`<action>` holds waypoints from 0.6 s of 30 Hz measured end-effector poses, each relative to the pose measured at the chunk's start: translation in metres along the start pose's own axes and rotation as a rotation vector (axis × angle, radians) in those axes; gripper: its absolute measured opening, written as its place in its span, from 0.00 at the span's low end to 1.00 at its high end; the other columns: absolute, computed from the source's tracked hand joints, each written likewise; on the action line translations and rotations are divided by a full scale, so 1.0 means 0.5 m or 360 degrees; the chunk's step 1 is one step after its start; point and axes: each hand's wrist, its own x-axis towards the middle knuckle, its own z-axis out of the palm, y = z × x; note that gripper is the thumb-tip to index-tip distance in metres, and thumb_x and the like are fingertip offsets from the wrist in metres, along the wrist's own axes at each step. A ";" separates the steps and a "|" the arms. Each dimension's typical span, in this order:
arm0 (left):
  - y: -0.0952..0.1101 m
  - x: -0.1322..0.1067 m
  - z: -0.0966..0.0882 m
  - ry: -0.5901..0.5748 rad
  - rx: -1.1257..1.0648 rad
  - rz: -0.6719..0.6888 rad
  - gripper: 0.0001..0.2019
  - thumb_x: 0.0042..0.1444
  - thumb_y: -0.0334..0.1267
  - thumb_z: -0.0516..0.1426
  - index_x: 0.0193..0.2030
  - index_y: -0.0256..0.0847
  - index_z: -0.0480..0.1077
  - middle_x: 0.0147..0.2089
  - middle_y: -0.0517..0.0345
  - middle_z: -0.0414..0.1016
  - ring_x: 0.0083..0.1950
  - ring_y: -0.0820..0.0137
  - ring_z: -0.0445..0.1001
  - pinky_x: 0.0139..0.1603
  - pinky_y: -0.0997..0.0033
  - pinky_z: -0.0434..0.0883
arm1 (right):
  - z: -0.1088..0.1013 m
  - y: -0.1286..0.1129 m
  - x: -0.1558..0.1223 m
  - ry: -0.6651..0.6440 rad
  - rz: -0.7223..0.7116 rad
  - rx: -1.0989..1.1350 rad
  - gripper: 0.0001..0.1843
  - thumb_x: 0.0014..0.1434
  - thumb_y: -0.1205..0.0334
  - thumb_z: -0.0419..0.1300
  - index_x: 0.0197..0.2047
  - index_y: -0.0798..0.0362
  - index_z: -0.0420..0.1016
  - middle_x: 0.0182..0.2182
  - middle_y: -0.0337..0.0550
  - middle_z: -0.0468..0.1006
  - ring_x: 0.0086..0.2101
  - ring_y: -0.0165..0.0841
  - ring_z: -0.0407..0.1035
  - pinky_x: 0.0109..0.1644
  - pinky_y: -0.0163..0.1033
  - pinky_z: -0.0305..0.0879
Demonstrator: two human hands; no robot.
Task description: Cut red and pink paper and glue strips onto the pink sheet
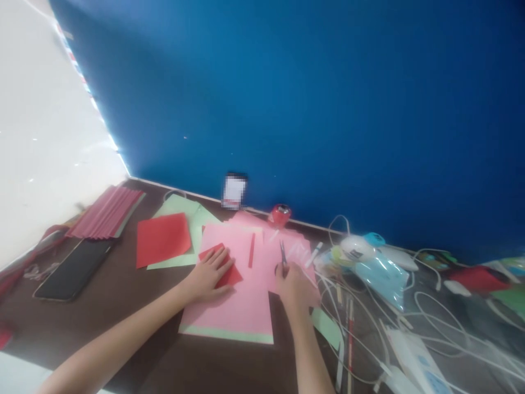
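Left hand (211,272) flat, fingers spread, pressing a small red paper piece (223,268) onto the pink sheet (241,295), likely to keep it from sliding. Right hand (294,284) closed around scissors (283,256), blades pointing far, resting over the pink sheet's right edge. A thin red strip (251,250) lies between the hands. Dark brown table (135,306): phone (74,269) near left, red square (163,239) on green paper (180,210) further left, tangle of white cables (410,323) right. Red tape roll (280,214) at far edge against the blue wall (311,104).

No text, label or number is legible anywhere in this blurred view.
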 end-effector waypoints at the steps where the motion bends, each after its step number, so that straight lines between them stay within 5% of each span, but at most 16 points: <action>1: -0.004 0.000 -0.001 -0.0005 0.0004 0.0001 0.36 0.57 0.58 0.46 0.67 0.39 0.47 0.69 0.43 0.44 0.69 0.52 0.41 0.65 0.49 0.47 | -0.005 0.008 0.006 -0.0026 0.0068 -0.0085 0.16 0.60 0.55 0.49 0.35 0.58 0.72 0.30 0.54 0.77 0.32 0.39 0.73 0.33 0.37 0.59; 9: -0.003 -0.003 0.001 -0.0008 -0.0030 0.0033 0.34 0.59 0.56 0.44 0.67 0.40 0.46 0.67 0.47 0.50 0.68 0.56 0.46 0.66 0.52 0.46 | -0.026 0.020 0.021 -0.0507 0.0097 -0.0267 0.18 0.61 0.57 0.48 0.43 0.62 0.70 0.38 0.59 0.75 0.38 0.42 0.73 0.37 0.40 0.62; 18: -0.001 -0.004 -0.019 -0.0086 -0.0104 0.0090 0.24 0.60 0.51 0.46 0.63 0.52 0.55 0.69 0.50 0.45 0.68 0.53 0.45 0.64 0.47 0.48 | -0.008 0.049 0.023 -0.0233 0.0173 -0.0309 0.15 0.62 0.58 0.48 0.43 0.60 0.70 0.41 0.56 0.72 0.41 0.41 0.70 0.38 0.38 0.61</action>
